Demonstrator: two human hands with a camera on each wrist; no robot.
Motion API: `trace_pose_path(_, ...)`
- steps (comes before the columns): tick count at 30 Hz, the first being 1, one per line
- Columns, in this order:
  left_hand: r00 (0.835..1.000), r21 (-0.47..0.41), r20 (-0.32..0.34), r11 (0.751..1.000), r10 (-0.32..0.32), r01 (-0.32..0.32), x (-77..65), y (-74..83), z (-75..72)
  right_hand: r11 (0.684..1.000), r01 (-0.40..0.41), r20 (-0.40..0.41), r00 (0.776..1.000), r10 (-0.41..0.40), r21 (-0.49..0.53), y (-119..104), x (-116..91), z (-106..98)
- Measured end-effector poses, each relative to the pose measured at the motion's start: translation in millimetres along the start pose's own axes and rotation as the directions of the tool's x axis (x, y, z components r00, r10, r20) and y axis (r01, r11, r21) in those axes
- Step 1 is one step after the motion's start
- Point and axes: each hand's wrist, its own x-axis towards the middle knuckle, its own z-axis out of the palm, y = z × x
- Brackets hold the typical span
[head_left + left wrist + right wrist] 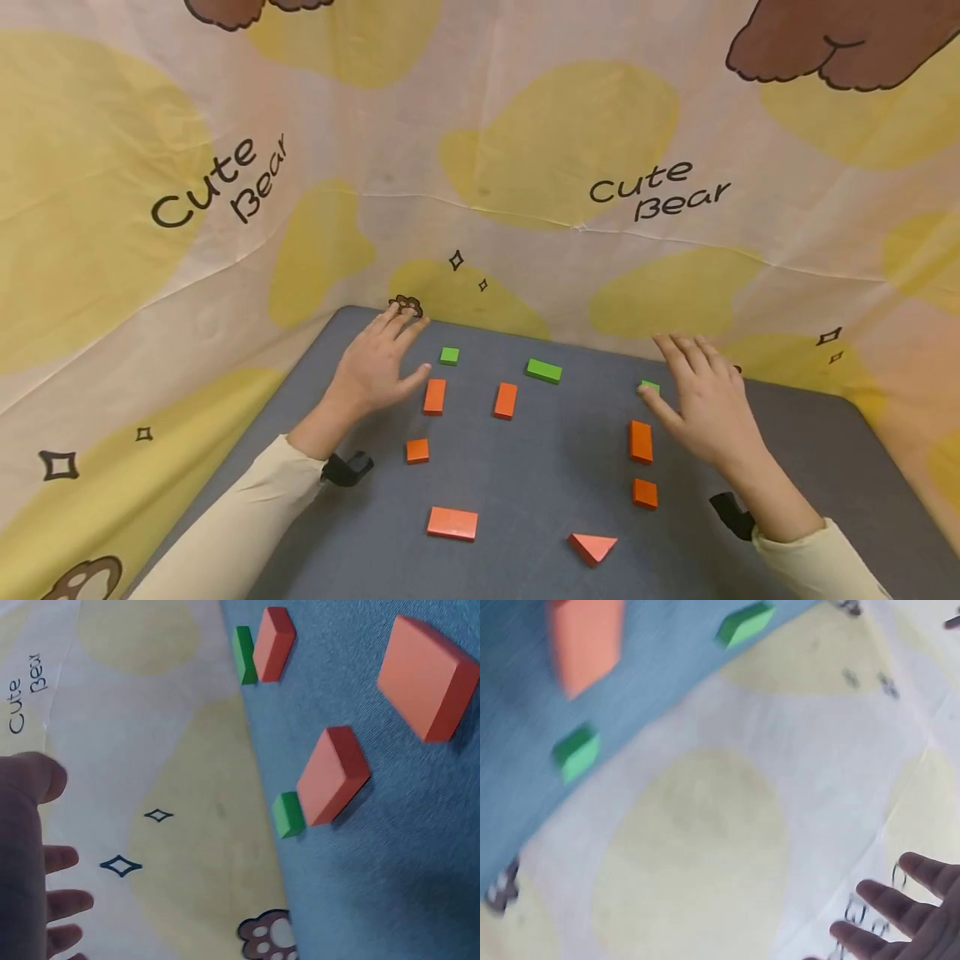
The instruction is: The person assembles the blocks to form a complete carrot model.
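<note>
My left hand is held above the table's left side, fingers extended and thumb apart, holding nothing. Closest to it in the head view are a small green block and an upright orange block. On the other side my right hand hovers with spread fingers, also holding nothing. Its thumb partly overlaps another green block in the head view; an orange rectangular block and an orange square block lie nearby. In the wrist views, fingers of the left hand and right hand are visible, apart from the blocks.
Between the hands lie a long green block and an orange block. Nearer are a small orange square, a pinkish-red rectangle and a triangular block. A patterned cloth rises behind the grey-blue table.
</note>
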Motion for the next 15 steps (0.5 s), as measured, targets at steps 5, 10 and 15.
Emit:
trace_pose_path(5,0.994,-0.097,0.113,0.995,-0.009,0.02,-2.4,-0.4,12.4,0.984,0.036,0.039,0.998,-0.044,0.177,-20,17,23)
trace_pose_path(10,0.965,-0.255,0.264,0.965,0.014,0.056,-5.8,-5.6,23.8,0.918,-0.045,0.139,0.99,-0.012,0.395,-40,32,46)
trace_pose_path(15,0.94,-0.396,0.34,0.91,0.021,0.123,-8.9,-13.1,35.9,0.818,-0.115,0.207,0.978,-0.005,0.563,-55,46,71)
